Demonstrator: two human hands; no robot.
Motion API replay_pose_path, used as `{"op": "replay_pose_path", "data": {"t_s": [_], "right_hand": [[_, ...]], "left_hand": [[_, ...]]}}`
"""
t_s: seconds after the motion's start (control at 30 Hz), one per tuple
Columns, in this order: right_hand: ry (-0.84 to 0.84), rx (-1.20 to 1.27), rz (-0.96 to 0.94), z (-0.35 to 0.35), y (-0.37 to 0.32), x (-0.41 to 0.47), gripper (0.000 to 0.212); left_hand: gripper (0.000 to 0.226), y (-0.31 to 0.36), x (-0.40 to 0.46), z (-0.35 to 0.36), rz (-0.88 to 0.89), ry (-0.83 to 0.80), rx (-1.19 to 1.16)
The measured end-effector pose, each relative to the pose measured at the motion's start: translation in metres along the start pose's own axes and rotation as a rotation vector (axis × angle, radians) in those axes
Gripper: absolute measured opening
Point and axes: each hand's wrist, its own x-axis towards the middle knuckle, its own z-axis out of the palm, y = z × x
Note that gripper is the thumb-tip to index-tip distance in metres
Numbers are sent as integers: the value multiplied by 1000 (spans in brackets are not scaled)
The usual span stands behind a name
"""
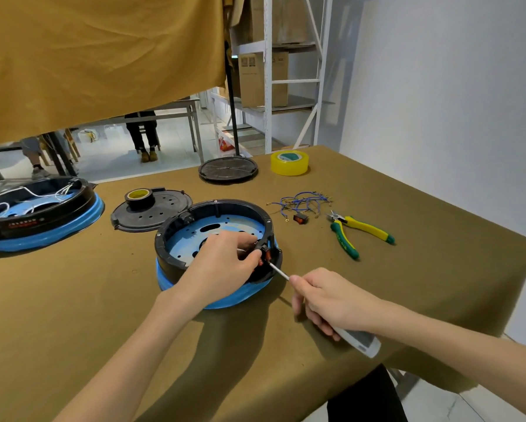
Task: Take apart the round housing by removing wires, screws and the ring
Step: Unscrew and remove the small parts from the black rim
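The round housing (pixel 225 214) stands mid-table: a black ring on a blue base, with a perforated blue plate inside. My left hand (pixel 222 263) reaches into its near right side, fingers pinched at orange-red connectors (pixel 267 256) on the rim. My right hand (pixel 325 300) grips a screwdriver with a grey-white handle (pixel 362 342); its metal shaft (pixel 278 271) points up-left to those connectors. A bundle of loose blue wires (pixel 304 201) and a small black switch with an orange rocker (pixel 300 219) lie to the right of the housing.
Green-yellow pliers (pixel 356 231) lie right of the wires. A yellow tape roll (pixel 289 162) and a black round stand base (pixel 228 169) sit at the back. A black cover with a tape roll (pixel 150 210) is left of the housing. A second wired housing (pixel 39 214) sits far left.
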Motion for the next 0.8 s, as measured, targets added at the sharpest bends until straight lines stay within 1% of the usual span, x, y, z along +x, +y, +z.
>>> {"op": "replay_pose_path", "data": {"t_s": [0.1,0.23,0.33,0.43,0.5,0.57,0.6,0.67,0.7,0.8], "right_hand": [[16,97,30,9,-7,0,51],[122,201,125,30,-19,6,43],[217,241,127,37,-30,18,23],[265,280,127,39,-45,32,8],[281,304,103,39,-52,42,7],[271,305,136,37,-55,45,9],[258,272,151,35,-52,44,8],[214,161,118,31,-43,42,9],[204,163,109,27,-38,41,11],[134,227,170,8,-29,42,21]], "left_hand": [[26,3,0,0,-11,3,10],[22,14,4,6,-50,42,39],[22,23,12,14,-96,56,103],[17,27,26,16,-161,-9,147],[18,26,33,14,-217,-70,168],[21,21,36,13,-247,-76,159],[24,16,37,13,-250,-65,131],[38,7,38,11,-239,-50,73],[43,4,39,11,-229,-52,50],[39,2,39,8,-224,-67,-13]]}}
